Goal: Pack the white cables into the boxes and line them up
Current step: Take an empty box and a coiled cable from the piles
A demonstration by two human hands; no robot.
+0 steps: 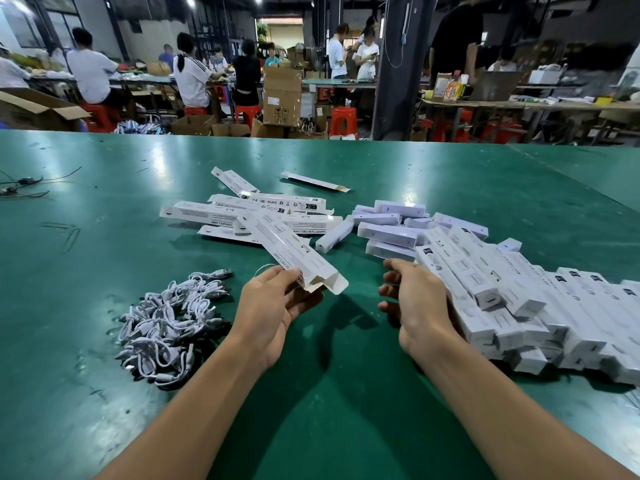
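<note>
My left hand (pixel 277 310) grips a long white box (pixel 287 252) near its open end, whose flaps point toward me. My right hand (pixel 415 303) hovers to the right with loosely curled fingers and holds nothing, its back close to a row of packed white boxes (pixel 540 306). A heap of coiled white cables (pixel 169 320) lies on the green table (pixel 104 244) left of my left hand. Flat unfilled boxes (pixel 249 213) are scattered beyond my hands. A loose pile of shorter white boxes (pixel 394 230) sits at centre right.
Black wires (pixel 24 185) lie at the table's far left. One flat box (pixel 315 181) lies alone farther back. Beyond the table's far edge, several people work at other benches among cardboard cartons (pixel 282 95) and red stools (pixel 343 121).
</note>
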